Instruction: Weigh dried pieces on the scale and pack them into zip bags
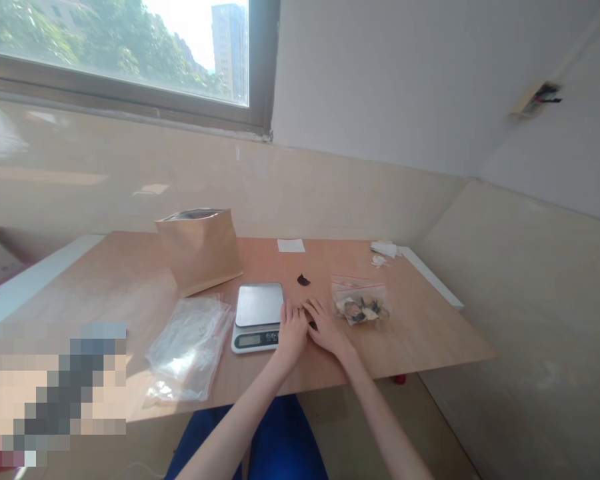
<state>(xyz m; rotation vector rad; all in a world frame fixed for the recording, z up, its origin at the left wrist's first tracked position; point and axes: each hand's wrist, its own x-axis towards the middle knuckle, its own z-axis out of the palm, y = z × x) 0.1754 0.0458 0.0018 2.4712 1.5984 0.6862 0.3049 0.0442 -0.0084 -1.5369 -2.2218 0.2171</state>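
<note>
My left hand [293,329] rests at the right edge of a kitchen scale [260,307], fingers stretched forward and partly over its side. Close beside it, my right hand [326,328] lies low over the table, fingers extended and apart. A small dark piece [313,325] shows between the right thumb and forefinger; whether they touch it I cannot tell. Another dark, curved flat piece [304,280] lies just beyond the hands. To the right is a clear zip bag [361,303] with pale and dark dried pieces inside. The scale's metal plate is bare, its display unreadable.
A brown paper pouch [200,250] stands with its top open behind the scale. Clear plastic zip bags [190,350] lie left of it. A white paper [291,245] and crumpled white scraps [384,249] are near the wall. At the lower left is a blurred-out patch.
</note>
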